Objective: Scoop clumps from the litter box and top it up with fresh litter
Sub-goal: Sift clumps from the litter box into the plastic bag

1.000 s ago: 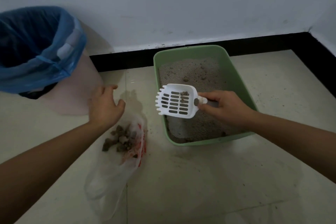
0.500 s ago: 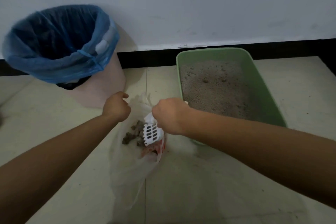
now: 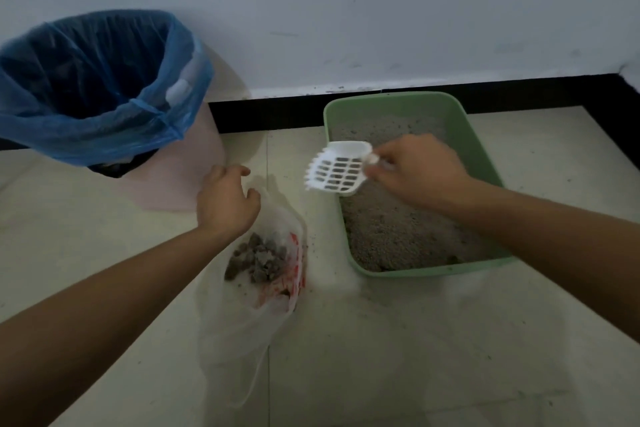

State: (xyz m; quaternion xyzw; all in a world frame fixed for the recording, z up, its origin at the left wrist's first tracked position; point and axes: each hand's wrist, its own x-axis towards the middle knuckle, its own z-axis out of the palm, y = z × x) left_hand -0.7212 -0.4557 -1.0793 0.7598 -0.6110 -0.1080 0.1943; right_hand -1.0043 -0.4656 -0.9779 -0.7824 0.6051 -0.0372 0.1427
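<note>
A green litter box (image 3: 485, 156) holding grey litter (image 3: 398, 225) stands on the floor by the wall. My right hand (image 3: 419, 170) grips the handle of a white slotted scoop (image 3: 337, 170), held empty above the box's left rim. To the left lies a clear plastic bag (image 3: 249, 315) with red print, and a pile of grey-brown clumps (image 3: 258, 258) rests inside it. My left hand (image 3: 225, 201) pinches the bag's upper edge and keeps its mouth open.
A pale pink bin (image 3: 187, 170) lined with a blue bag (image 3: 104, 90) stands at the back left against the wall. A black skirting strip (image 3: 270, 114) runs along the wall's base. Litter grains speckle the pale floor tiles (image 3: 381, 357).
The scoop carried clumps from the box to the bag, tipped them in, and has come back empty over the box's left rim. My left hand stayed on the bag.
</note>
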